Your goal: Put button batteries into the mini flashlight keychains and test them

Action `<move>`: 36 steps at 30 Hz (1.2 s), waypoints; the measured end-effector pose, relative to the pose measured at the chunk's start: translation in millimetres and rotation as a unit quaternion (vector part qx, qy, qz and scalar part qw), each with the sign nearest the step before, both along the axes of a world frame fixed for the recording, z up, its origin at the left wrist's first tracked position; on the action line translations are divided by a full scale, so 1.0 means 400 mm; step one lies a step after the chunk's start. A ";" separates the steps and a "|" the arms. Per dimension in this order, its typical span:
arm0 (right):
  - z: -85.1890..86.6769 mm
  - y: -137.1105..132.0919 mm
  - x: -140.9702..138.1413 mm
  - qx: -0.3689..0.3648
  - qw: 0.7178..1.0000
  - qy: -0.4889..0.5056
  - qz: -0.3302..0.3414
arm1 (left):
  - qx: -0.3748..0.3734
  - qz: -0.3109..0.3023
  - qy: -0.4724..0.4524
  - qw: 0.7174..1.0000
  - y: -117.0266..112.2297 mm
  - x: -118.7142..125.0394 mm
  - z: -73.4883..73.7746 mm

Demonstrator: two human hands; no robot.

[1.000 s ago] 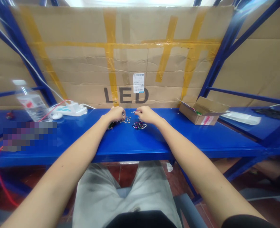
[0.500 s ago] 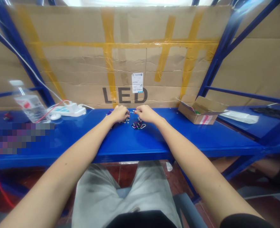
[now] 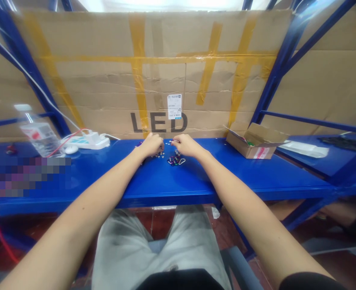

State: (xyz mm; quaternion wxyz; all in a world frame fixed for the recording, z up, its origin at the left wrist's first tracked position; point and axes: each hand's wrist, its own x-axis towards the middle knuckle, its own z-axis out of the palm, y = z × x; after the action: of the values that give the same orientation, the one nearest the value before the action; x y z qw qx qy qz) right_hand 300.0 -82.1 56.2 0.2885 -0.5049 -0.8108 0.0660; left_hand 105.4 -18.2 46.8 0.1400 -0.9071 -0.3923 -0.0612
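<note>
My left hand [image 3: 152,145] is curled at the back middle of the blue table [image 3: 165,181], over small shiny metal pieces [image 3: 160,154]. What its closed fingers hold, if anything, is hidden. Facing it, my right hand [image 3: 187,145] pinches a thin, small piece at its fingertips, too small to name. Just in front of the right hand lies a small pile of coloured carabiners [image 3: 175,160], some purple, dark or silver. A few purple bits show behind my left wrist.
On the right stands an open cardboard box [image 3: 252,145] with something green inside. To the left are a water bottle [image 3: 40,135], a white power strip [image 3: 90,139] and a pixelated patch with a red cable [image 3: 2,229]. A large cardboard sheet [image 3: 105,88] rises behind the table.
The view has shifted very slightly. Both hands stay in almost the same place, fingers still closed, and the carabiner pile lies as before.
</note>
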 end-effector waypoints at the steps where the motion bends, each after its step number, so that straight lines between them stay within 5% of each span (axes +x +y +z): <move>1: 0.000 0.001 0.000 -0.001 1.000 0.000 -0.001 | -0.003 -0.005 0.005 1.000 -0.004 -0.001 0.003; 4: -0.002 0.002 0.002 -0.003 1.000 -0.001 -0.002 | -0.007 0.009 -0.021 1.000 -0.008 -0.009 0.010; 9: -0.002 0.001 0.003 -0.044 0.999 -0.006 -0.001 | -0.067 0.100 -0.215 0.969 -0.010 -0.047 0.006; 14: -0.006 0.003 -0.001 -0.041 0.999 -0.011 -0.006 | -0.119 0.018 -0.334 0.935 -0.040 -0.069 -0.007; 25: -0.008 -0.007 -0.009 -0.091 0.993 0.059 0.049 | -0.132 -0.061 -0.434 0.889 -0.102 0.005 -0.012; 31: -0.005 -0.021 -0.017 -0.176 0.972 0.134 0.080 | -0.219 -0.070 -0.480 0.847 -0.102 0.000 -0.010; 36: -0.005 -0.026 -0.026 -0.253 0.934 0.226 0.113 | -0.217 -0.069 -0.499 0.836 -0.102 0.001 -0.008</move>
State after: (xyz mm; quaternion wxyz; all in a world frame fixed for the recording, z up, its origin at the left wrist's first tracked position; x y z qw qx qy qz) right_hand 289.6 -92.7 54.1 0.3175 -0.4383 -0.7321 0.4138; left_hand 105.8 -59.1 43.5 -0.2794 -0.7852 -0.3490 -0.4285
